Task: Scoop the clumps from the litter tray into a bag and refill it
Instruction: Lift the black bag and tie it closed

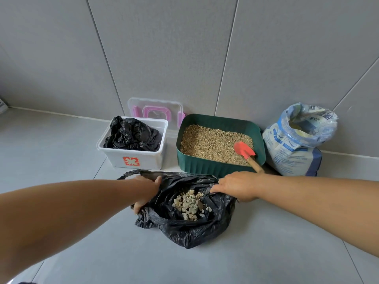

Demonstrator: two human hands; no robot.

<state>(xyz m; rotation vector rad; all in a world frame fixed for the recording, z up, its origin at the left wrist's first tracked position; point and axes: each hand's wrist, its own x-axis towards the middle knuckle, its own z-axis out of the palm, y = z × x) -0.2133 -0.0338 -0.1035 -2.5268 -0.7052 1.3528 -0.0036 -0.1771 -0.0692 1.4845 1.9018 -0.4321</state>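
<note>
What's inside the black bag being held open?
A pile of pale clumps sits at the bottom of the black bag. Its crumpled folds hide anything under the pile.

Your left hand (146,191) and right hand (235,186) grip opposite rims of the black bag (184,228), its mouth open over pale clumps (189,203). Just beyond it stands the green tray (205,167) (a red scoop (244,149) rests in its litter), with an open sack (295,148) on its right and a white box (143,158) on its left.
</note>
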